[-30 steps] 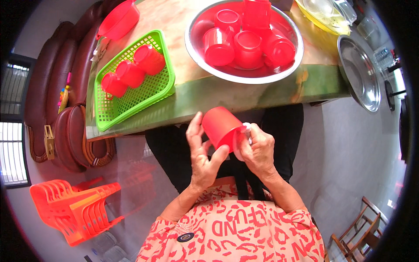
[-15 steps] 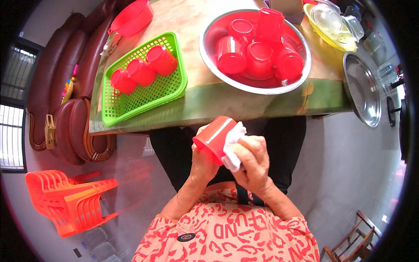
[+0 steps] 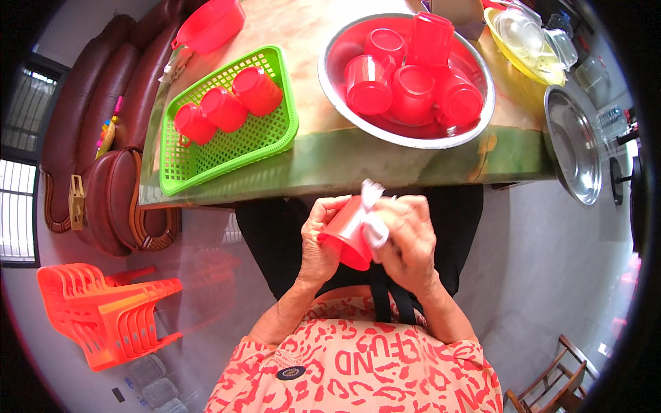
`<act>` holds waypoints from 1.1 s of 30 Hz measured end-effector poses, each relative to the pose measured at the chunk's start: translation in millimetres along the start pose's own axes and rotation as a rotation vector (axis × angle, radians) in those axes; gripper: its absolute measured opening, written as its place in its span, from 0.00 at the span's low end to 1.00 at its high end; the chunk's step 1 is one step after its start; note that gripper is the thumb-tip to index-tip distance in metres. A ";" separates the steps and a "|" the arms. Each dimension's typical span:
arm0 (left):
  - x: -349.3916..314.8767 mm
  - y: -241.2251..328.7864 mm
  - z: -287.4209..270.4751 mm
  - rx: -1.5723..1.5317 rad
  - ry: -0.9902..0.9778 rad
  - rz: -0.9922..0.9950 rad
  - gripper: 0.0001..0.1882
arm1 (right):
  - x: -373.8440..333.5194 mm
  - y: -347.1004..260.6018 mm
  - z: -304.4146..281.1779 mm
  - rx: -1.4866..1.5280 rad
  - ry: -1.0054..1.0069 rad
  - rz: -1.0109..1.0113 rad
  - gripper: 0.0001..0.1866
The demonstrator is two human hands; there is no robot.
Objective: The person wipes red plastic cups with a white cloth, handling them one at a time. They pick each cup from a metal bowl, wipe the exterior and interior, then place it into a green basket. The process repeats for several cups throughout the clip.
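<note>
Above my lap, my left hand [image 3: 321,241] grips a red plastic cup [image 3: 346,234] from its left side, with the cup tilted. My right hand [image 3: 407,237] pinches a white cloth [image 3: 373,217] and presses it against the cup's right side. On the table, a green plastic basket [image 3: 231,172] holds three red mugs [image 3: 224,109] in a slanting row. To the right of it stands a wide steel basin [image 3: 413,142] with several red mugs [image 3: 413,86] inside, some lying upside down.
A red plastic basin [image 3: 210,27] sits at the table's far left. A yellow bowl [image 3: 523,58] of clear plastic containers is at the far right, beside a tilted steel bowl [image 3: 573,144]. Stacked orange plastic chairs [image 3: 110,313] stand on the left floor, near a brown leather sofa [image 3: 86,113].
The cup has turned and moved slightly right and down, and more of my left hand shows. My right hand has shifted with the cloth along the cup's side.
</note>
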State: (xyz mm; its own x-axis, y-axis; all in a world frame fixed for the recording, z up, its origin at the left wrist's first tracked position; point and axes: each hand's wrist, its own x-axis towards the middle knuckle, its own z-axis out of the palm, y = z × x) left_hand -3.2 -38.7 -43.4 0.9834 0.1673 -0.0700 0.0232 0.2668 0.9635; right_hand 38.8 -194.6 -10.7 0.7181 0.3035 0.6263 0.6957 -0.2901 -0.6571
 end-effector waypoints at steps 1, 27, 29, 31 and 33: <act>0.3 -0.6 -0.2 0.072 -0.002 0.022 0.16 | -1.7 -7.1 0.1 0.001 -0.027 -0.031 0.15; -7.9 -18.1 -9.1 -0.366 -0.046 -0.213 0.14 | -26.2 -2.8 4.4 0.546 0.103 0.362 0.08; -13.8 -16.2 -7.6 -0.144 -0.139 -0.081 0.14 | -22.5 0.4 7.6 0.541 0.087 0.439 0.07; -17.8 -22.9 -9.5 -0.110 -0.193 -0.031 0.14 | -13.6 4.4 7.5 0.533 0.022 0.583 0.05; -19.5 -26.4 -9.5 -0.093 -0.221 0.030 0.15 | -19.6 13.4 15.0 0.505 0.015 0.602 0.07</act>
State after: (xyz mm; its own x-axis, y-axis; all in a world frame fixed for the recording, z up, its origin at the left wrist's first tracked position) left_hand -24.7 -39.9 -69.9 0.9991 -0.0324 0.0266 -0.0134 0.3530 0.9355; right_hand 33.8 -190.9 -38.1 0.9717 0.2119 0.1048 0.0969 0.0474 -0.9942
